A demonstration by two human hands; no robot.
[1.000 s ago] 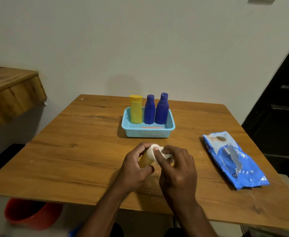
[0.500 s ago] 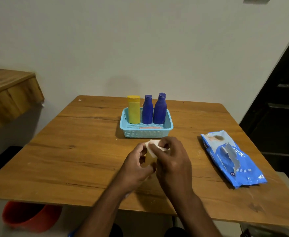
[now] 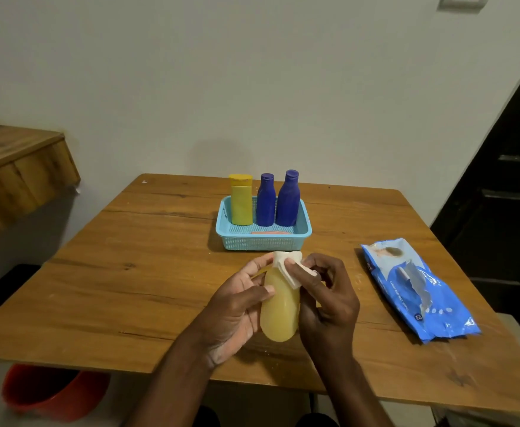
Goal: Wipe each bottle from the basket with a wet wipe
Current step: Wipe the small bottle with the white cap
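The pale yellow bottle is held just above the near part of the wooden table, between the two hands. Its cap end is hidden under a white wet wipe, so the cap cannot be made out; its far side is covered by fingers. Its long axis runs away from the person, rounded base nearest the camera and the wrapped top pointing toward the basket, tilted upward a little.

The left hand grips the bottle's body, thumb across its front and fingers curled behind. The right hand pinches the wipe against the bottle's neck with thumb and fingers.

Beyond the hands sits a light blue mesh basket. Inside it stand three bottles upright along the back wall: a yellow bottle on the left, a dark blue bottle in the middle and a second dark blue bottle on the right. Something flat and orange-pink lies on the basket floor in front of them, mostly hidden by the front wall.

To the right lies a blue wipe packet, its flap peeled open. An orange bucket under the table edge is blurred and partly cut off.
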